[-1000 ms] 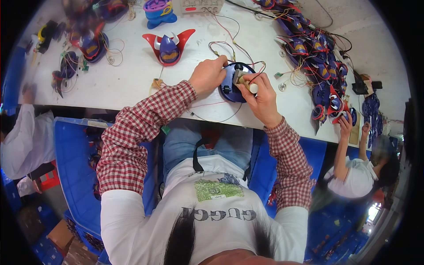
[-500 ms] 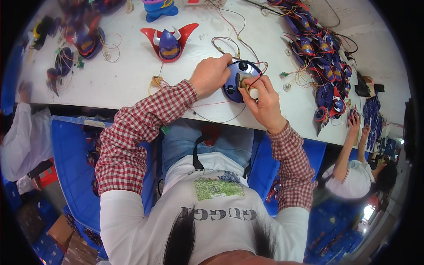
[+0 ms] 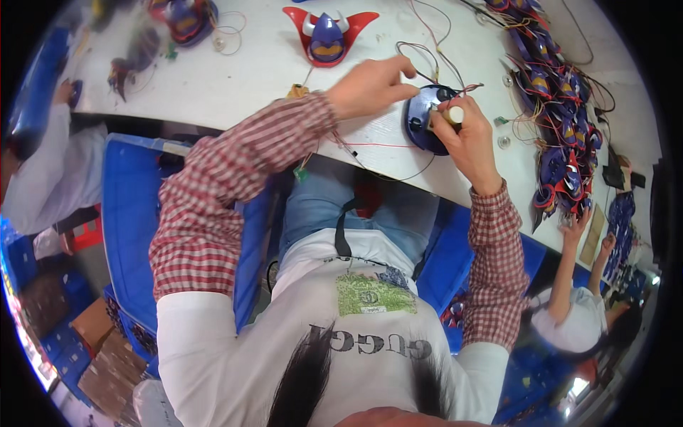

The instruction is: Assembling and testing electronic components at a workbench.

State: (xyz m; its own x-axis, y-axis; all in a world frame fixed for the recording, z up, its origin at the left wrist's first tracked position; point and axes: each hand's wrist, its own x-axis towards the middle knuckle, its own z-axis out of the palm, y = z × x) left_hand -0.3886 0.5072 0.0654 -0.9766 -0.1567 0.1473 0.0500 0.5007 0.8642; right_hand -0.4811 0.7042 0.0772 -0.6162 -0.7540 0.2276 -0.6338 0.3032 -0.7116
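A dark blue round plastic shell (image 3: 424, 105) with black knobs lies on the white table in front of me. My right hand (image 3: 467, 135) is closed over it, its fingers round a small cream round-ended piece (image 3: 453, 114); its exact kind I cannot make out. Just left of the shell hovers my left hand (image 3: 373, 87), thumb and forefinger apart, holding nothing. Thin wires (image 3: 427, 53) loop behind the shell, and a red wire (image 3: 384, 145) runs along the table's near edge. Farther back stands a purple horned toy head (image 3: 327, 41) with red wings.
Many wired purple toy parts (image 3: 562, 107) are heaped along the right side. More toy heads (image 3: 186, 21) lie at the back left. A small green circuit board (image 3: 302, 173) hangs at the near edge. Blue bins (image 3: 128, 213) flank my lap. Co-workers sit at left and right.
My left hand has come off the shell's left rim, its fingers parting. My right hand stays at the shell with the cream piece. The whole view has shifted, so things appear lower-right or higher.
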